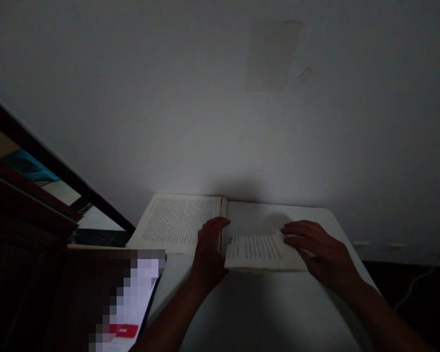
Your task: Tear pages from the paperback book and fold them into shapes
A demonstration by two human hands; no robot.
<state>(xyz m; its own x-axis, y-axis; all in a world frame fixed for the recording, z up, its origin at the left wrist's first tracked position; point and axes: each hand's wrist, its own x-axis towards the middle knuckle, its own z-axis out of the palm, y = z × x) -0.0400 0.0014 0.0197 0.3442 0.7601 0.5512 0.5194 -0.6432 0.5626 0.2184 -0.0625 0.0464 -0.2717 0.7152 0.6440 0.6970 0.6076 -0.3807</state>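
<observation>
Open book point(183, 222): lies flat on the white table point(264, 303), its far edge close against the pale wall point(190, 107). The left page, printed with dense text, is fully exposed; the right half is partly shadowed, with one block of print showing near its front edge.

Your left hand point(209, 252): rests on the book at the spine, palm down, fingers held loosely together and curled over the gutter. It presses on the pages and grasps nothing.

Your right hand point(320, 252): lies on the book's right page, fingers stretched out and only slightly spread, fingertips pointing back toward the spine. It is flat on the paper; whether it pinches a page edge cannot be told in this dim light.

Paper with a red mark point(126, 330): left of the book and nearer to you, partly over the table's left edge; much of it is blurred out.

Dark wooden frame point(40, 161): slants left of the book, well apart from both hands.

Patch on the wall point(271, 54): a faint rectangular discolouration, high above the book.

Cable point(414, 283): right of the book, beyond the table's edge, on a dark surface.
</observation>
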